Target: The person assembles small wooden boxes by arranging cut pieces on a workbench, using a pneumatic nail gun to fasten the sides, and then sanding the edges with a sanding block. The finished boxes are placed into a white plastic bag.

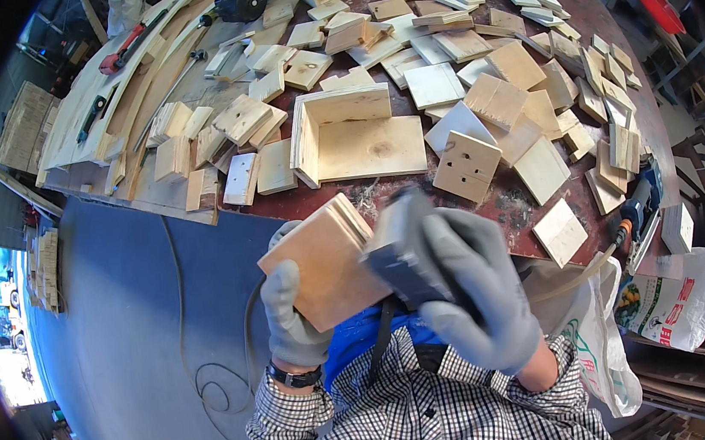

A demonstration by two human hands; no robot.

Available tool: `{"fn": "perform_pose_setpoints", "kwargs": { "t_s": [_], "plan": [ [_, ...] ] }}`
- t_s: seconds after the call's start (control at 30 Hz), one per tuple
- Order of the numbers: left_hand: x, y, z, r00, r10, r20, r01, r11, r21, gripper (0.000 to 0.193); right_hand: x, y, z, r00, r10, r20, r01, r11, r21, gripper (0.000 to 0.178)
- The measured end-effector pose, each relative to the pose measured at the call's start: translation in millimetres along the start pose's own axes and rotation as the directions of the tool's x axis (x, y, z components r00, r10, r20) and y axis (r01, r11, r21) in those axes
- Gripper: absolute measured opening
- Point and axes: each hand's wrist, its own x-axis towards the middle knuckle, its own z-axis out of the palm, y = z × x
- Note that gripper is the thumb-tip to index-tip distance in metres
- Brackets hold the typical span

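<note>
My left hand (291, 323), in a grey glove, grips a squarish plywood piece (329, 267) by its left side, the thumb lying on its broad face. One or more stepped plywood edges show along its upper right. In my right hand (488, 296), also gloved, is a dark sanding block (411, 244), smeared by motion. The block is tilted against or just beside the right edge of the plywood; I cannot tell if they touch. Both hands are in front of my body, short of the table's near edge. Beyond them stands an open-sided plywood box corner (369, 147).
Loose plywood pieces (442, 86) crowd the dark red table (512, 225). A circular saw (244, 2) and a red-handled tool (125, 55) lie at the far left. A blue power tool (644, 198) with a hose rests at the right edge, above plastic bags (679, 297). A cable (183, 324) trails across the floor.
</note>
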Motion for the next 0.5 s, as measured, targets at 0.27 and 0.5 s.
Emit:
{"fn": "perform_pose_setpoints", "kwargs": {
  "t_s": [0.27, 0.5],
  "plan": [
    [-10.0, -0.6, 19.9, 0.998, -0.009, -0.061, 0.019, 0.986, 0.164, 0.079, 38.4, 12.3, 32.1, 1.0, -0.001, -0.004, 0.002, 0.98, 0.198, 0.067],
    [-5.0, 10.0, -52.3, 0.994, 0.02, 0.105, -0.003, 0.987, -0.159, 0.079, -45.9, 30.1, 16.0, 0.982, 0.18, 0.058, -0.189, 0.955, 0.227, 0.069]
  ]
}}
